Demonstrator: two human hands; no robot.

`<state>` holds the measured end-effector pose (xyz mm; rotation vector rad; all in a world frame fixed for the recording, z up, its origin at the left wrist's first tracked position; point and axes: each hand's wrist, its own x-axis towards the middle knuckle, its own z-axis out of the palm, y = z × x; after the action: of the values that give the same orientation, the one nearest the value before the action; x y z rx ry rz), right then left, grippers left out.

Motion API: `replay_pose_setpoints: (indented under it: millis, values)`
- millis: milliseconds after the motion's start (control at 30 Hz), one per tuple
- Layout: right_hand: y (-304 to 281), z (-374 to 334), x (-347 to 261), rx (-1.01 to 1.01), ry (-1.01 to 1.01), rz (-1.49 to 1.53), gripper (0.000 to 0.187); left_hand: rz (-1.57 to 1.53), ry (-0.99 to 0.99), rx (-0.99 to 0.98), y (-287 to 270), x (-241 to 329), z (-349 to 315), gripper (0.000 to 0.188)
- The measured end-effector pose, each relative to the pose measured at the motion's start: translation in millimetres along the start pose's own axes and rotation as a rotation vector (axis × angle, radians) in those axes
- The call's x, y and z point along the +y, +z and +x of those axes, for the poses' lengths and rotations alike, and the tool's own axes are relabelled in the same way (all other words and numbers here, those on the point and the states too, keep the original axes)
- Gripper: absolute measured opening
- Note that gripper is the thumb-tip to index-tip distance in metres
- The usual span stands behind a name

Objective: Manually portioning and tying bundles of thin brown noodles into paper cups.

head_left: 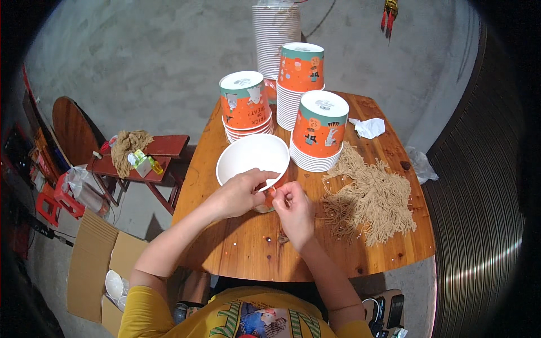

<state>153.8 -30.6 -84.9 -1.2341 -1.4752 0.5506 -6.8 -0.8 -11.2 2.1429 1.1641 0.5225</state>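
An open paper bucket [247, 153], white inside with a bit of orange showing on its outer wall, stands tilted toward me near the middle of the wooden table. My left hand [241, 194] grips its near rim, thumb and fingers on either side of the wall. Close by, my right hand [295, 209] pinches at the bucket's right outer side; what lies between those fingertips is too small to make out. To the right of it spreads a loose pile of tan cords [375, 197].
Upside-down stacks of orange and green printed buckets [321, 121] stand behind, with a tall white stack [276, 34] at the wall. Crumpled white paper [369, 128] lies at the right. A red bench [169, 147] and an open cardboard box [93, 259] are on the left.
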Motion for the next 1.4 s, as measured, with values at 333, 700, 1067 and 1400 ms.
replay_pose_setpoints:
  millis: [333, 700, 1067, 1400]
  values:
    - [-4, -2, 1, 0.013, -0.006, -0.030, 0.009, 0.019, 0.016, -0.048, 4, 4, 2, 0.038]
    - [-6, -8, 15, -0.008, 0.086, 0.063, 0.014, -0.103, 0.061, -0.120, 12, -18, 20, 0.020]
    - [-16, 3, 27, -0.054, 0.121, 0.330, 0.009, -0.243, -0.071, 0.073, 13, -5, 24, 0.017]
    - [-22, 29, 17, -0.135, 0.090, 0.253, 0.013, -0.738, -0.023, 0.103, 17, -14, 31, 0.018]
